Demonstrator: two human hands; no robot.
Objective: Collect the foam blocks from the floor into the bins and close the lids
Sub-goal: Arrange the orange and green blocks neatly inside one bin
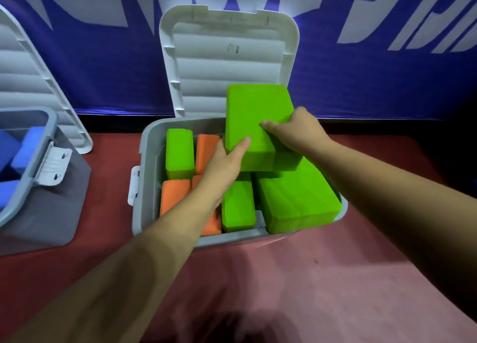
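Block (254,115) — green — between left hand (225,162) and right hand (299,133), over bin (152,162).

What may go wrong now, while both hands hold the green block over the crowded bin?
1. The top green block, gripped by the left hand and the right hand, sits above the rim of the bin. If it is left this high, the lid may not close.
2. The green block at the right seems to lie over the rim. A push could slide it out onto the floor.
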